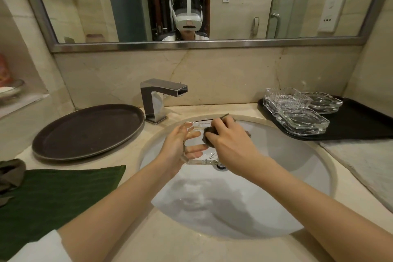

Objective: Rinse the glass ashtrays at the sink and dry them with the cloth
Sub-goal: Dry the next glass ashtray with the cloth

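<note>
- Two hands meet over the middle of the frame: our left hand (177,147) has its fingers curled round the near left edge of a clear square glass ashtray (198,151), thumb over the rim, so the piece sits tilted up toward us above the basin.
- Our right hand (228,144) is bunched, fingers pinching a dark brown-grey cloth (209,136) and pressing it into the hollow of that ashtray; we judge this to be wiping, with the left hand bracing the glass against the push.
- We hold the ashtray over the white oval sink (297,155), probably so any drips fall into the bowl and not on the counter; its drain shows just below the glass, and no water can be seen running from the square chrome tap (161,100) at centre left.
- At the upper right, a black rectangular tray (361,125) carries the other clear glass ashtrays (297,110), one ribbed and deep, the flatter ones stacked, all close together at the tray's left end. We cannot tell whether they are washed yet.
- At the left, a dark round tray (89,130) lies flat on the counter with nothing on it, perhaps waiting for finished pieces.
- Below it, at lower left, a green towel (53,198) is spread flat, with a second crumpled grey cloth (10,174) on its far left edge.
</note>
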A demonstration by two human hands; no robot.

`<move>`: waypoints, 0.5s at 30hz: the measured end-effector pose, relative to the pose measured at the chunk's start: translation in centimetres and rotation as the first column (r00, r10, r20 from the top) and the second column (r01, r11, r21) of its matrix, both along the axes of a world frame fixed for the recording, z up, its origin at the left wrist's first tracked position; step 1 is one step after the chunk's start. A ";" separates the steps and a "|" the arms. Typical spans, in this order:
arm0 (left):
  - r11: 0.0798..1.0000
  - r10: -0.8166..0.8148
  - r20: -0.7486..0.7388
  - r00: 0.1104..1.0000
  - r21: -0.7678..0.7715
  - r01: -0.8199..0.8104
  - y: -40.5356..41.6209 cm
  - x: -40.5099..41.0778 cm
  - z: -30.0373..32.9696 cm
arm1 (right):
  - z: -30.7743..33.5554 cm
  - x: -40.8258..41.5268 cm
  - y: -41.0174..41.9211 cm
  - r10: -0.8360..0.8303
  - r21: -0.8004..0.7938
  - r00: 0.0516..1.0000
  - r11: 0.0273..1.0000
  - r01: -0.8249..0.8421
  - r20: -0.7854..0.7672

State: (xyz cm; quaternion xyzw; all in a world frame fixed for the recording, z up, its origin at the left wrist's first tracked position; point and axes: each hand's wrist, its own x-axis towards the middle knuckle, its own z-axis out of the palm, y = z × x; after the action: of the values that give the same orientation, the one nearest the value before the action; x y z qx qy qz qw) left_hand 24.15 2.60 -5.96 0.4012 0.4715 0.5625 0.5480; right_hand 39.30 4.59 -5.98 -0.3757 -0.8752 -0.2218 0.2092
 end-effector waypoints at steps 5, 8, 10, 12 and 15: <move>1.000 -0.010 0.053 0.999 -0.023 0.011 -0.3 0.3 0.1 | -0.6 -1.6 -0.8 0.069 -0.088 0.996 0.993 -0.074 -0.064; 0.999 0.038 0.055 0.998 -0.032 -0.036 -0.3 0.4 -0.2 | -0.5 -1.5 -1.2 0.186 -0.172 0.980 0.965 -0.196 -0.071; 0.998 0.058 0.027 0.998 -0.038 -0.057 -0.4 0.4 -0.2 | -0.3 -0.9 -1.3 0.234 -0.180 0.971 0.955 -0.238 -0.040; 0.998 0.057 0.005 0.998 -0.033 -0.057 -0.4 0.2 -0.1 | 0.1 0.2 -0.7 0.266 -0.140 0.964 0.953 -0.268 -0.033; 0.997 0.081 -0.029 0.996 -0.010 -0.082 -0.3 -0.1 0.2 | 0.7 1.6 0.2 0.232 -0.005 0.972 0.973 -0.232 -0.040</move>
State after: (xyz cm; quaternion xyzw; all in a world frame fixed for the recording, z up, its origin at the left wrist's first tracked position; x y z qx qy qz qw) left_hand 24.05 2.35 -5.74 0.3865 0.4982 0.5761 0.5200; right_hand 40.92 4.83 -5.32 -0.2761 -0.9099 -0.1843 0.2487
